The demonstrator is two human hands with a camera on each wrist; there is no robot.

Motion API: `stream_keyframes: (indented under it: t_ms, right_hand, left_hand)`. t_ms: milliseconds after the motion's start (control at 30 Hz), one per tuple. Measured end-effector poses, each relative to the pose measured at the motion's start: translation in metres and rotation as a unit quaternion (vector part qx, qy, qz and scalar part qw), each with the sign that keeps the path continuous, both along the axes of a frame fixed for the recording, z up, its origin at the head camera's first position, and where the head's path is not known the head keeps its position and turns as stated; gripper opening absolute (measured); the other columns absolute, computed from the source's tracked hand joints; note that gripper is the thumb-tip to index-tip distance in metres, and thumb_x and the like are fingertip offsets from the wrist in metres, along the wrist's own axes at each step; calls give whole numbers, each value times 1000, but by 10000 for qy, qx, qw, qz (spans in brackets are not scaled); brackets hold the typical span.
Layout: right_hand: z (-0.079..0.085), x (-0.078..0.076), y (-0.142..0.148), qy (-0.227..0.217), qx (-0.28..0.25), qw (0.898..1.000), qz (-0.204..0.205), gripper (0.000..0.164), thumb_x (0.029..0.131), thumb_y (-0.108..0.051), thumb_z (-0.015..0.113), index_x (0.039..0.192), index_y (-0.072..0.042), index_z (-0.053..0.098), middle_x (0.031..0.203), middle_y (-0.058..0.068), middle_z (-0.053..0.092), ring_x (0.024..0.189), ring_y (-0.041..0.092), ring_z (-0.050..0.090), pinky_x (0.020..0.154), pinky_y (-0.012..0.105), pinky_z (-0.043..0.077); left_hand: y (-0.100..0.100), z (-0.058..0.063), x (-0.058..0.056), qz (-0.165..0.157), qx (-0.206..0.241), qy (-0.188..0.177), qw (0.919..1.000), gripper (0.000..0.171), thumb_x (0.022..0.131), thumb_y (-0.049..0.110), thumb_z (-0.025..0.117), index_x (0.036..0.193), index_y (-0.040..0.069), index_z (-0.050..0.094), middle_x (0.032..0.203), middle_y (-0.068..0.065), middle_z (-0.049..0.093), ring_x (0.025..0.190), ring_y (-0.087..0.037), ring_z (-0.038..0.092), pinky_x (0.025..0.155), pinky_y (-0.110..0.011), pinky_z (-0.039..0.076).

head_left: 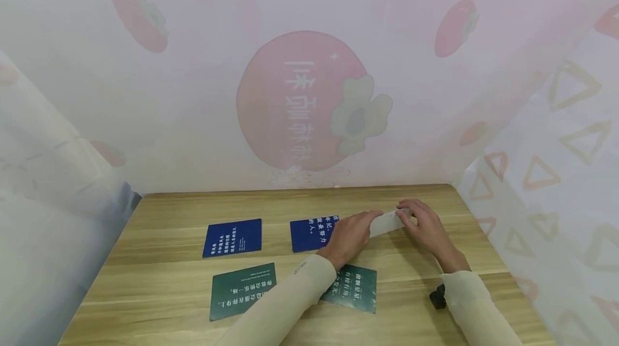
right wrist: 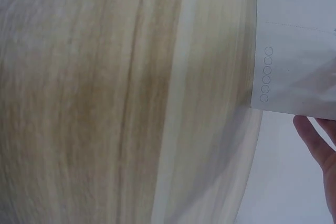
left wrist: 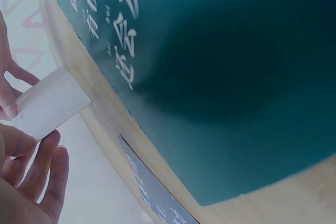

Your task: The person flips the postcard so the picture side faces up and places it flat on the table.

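Observation:
Both hands hold a white-faced postcard over the back right of the table. My left hand pinches its left end between thumb and fingers. The right hand grips the other end, with its fingertips at the upper edge. Printed lines and a row of small circles show on the card's white face in the right wrist view. Under the left hand lies a blue postcard with white writing, partly covered. A green postcard lies below the left wrist, one corner hidden by the sleeve.
Another blue postcard and a second green postcard lie on the left of the wooden table. A small black object sits against the right sleeve. Printed fabric walls enclose the table's back and sides.

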State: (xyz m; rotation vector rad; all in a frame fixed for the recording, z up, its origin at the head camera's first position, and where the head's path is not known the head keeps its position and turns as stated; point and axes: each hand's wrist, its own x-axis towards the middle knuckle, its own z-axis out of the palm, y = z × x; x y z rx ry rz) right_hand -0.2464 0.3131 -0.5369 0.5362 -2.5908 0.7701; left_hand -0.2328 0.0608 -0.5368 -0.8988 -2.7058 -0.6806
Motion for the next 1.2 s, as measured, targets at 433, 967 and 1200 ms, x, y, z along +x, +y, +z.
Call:
stream_keyframes:
  t_ms: [433,967,1200]
  right_hand:
    - [1,4,7,-210,47,9997,73,27,109,-21,69,125,-1,76,132,18,75,122,42,70,93,61,62]
    - [-4,10,14,-359,135,9993,19,23,107,-29,71,117,-9,79,118,10,79,112,35,74,94,61,61]
    - [-3,14,15,-364,205,9991,61,18,107,-29,71,112,-14,80,116,7,78,111,35,75,94,61,61]
  left_hand:
    - [-1,-1,1,-322,-222,533,9978,55,108,8,65,159,25,54,135,5,78,92,-8,76,82,-23,63]
    - [1,-7,-1,-282,-508,906,9942,41,109,13,65,148,24,65,116,6,83,70,-3,68,72,-23,62]
    - [1,-9,-3,-253,-642,973,9929,39,108,14,65,145,25,66,120,7,83,66,-2,63,69,-23,60]
